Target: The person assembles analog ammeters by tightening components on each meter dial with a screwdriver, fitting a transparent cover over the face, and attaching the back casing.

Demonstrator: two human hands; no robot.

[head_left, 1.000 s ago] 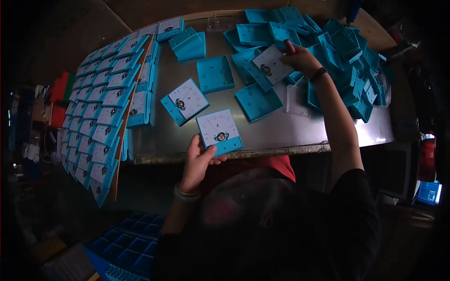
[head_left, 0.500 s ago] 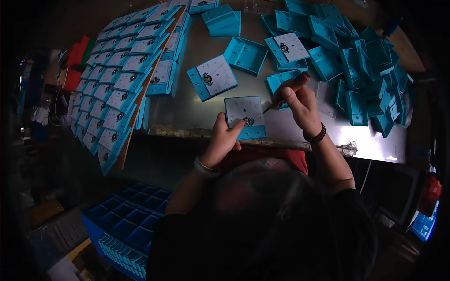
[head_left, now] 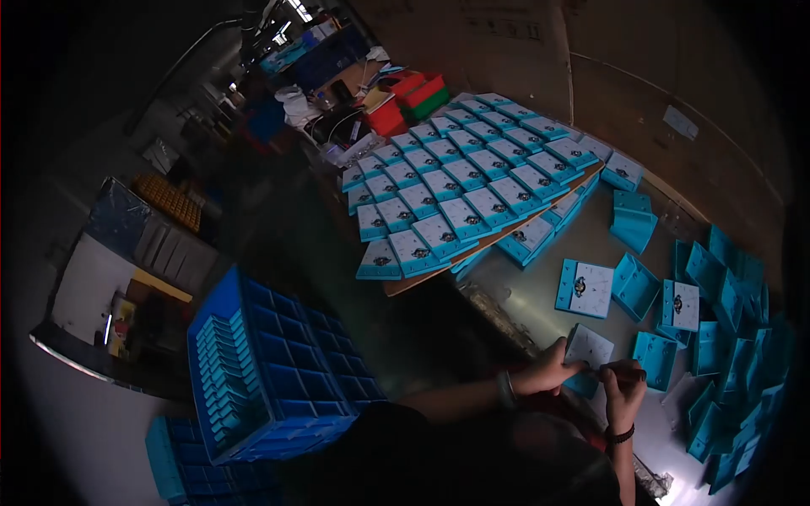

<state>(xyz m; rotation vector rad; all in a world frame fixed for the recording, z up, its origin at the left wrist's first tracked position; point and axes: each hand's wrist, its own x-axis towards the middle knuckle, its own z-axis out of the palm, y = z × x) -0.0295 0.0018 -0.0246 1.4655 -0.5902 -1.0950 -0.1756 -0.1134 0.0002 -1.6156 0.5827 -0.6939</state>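
Note:
A teal unit with a white dial face [head_left: 589, 346] is held by my left hand [head_left: 547, 369], whose fingers grip its left side near the table's front edge. My right hand [head_left: 624, 392] is closed around a screwdriver with a dark red handle [head_left: 629, 374], close to the right side of that unit. The tool's tip is too small to make out. Another dial unit [head_left: 592, 291] lies flat just beyond, beside an open teal case [head_left: 635, 287]. A further dial unit [head_left: 680, 305] rests to the right, above an empty teal case [head_left: 654, 361].
Rows of dial units [head_left: 464, 173] cover a brown board [head_left: 405, 285] on the left of the metal table [head_left: 531, 295]. Teal cases [head_left: 730, 346] are heaped at the right. A blue divided crate [head_left: 287, 354] stands at lower left; red and green bins [head_left: 418, 93] sit behind.
The view has swung left and tilted. My right hand first set a dial unit down among the cases, then came back with the screwdriver to the unit in my left hand.

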